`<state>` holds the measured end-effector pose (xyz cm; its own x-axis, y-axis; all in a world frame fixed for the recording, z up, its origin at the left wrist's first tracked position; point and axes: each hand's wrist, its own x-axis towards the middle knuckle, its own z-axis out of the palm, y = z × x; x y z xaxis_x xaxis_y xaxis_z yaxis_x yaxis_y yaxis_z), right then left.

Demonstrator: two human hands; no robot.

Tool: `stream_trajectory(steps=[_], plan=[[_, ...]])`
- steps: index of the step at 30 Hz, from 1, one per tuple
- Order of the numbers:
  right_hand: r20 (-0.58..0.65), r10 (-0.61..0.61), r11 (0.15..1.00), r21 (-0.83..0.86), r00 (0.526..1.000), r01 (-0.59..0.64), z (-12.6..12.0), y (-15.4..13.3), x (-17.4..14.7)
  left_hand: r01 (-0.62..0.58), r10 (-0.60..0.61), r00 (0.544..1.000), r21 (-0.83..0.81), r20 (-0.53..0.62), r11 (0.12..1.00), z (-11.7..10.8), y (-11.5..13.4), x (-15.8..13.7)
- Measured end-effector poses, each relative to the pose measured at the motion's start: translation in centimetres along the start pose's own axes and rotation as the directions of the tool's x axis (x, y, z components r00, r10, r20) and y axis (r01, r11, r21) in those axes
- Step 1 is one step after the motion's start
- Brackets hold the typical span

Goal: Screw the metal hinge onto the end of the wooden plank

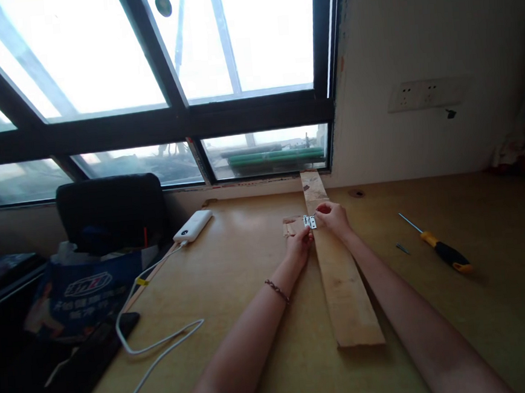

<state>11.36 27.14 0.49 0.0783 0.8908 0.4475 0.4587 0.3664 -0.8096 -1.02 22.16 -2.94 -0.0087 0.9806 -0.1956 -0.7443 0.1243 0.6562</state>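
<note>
A small silver hinge (310,222) lies across the joint between a long wooden board (345,287) and a short wood piece (291,226) on its left. The fingers of my left hand (299,248) are closed at the hinge's near edge, gripping it against the wood. My right hand (334,216) reaches over the board from the right, thumb and finger pinched beside the hinge. Whatever sits in that pinch is too small to make out. Several small screws (402,248) lie on the table, right of the board.
A yellow-and-black screwdriver (446,251) rests on the wooden table (254,318) at right. To the left are a white power bank (193,226) with a white cable (164,339), a black chair (111,211) and a blue bag (88,295). The board's far end reaches the window sill.
</note>
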Motion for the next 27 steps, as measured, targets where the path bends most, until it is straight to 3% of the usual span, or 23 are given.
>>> stream_trajectory(steps=[10,18,27], plan=[[0.086,-0.094,0.992,-0.082,0.992,0.101,0.0,-1.1,-0.4,0.011,-0.011,1.0,0.018,-0.006,1.0,0.2,0.0,-0.1],[0.12,-0.253,0.901,-0.332,0.96,0.279,-0.1,-1.4,-0.8,-0.009,0.009,1.0,-0.007,-0.002,1.0,0.1,-0.1,-0.1],[0.117,-0.282,0.857,-0.415,0.952,0.305,-0.2,-1.6,-1.0,0.01,-0.01,1.0,0.055,0.002,0.998,0.1,0.0,0.0]])
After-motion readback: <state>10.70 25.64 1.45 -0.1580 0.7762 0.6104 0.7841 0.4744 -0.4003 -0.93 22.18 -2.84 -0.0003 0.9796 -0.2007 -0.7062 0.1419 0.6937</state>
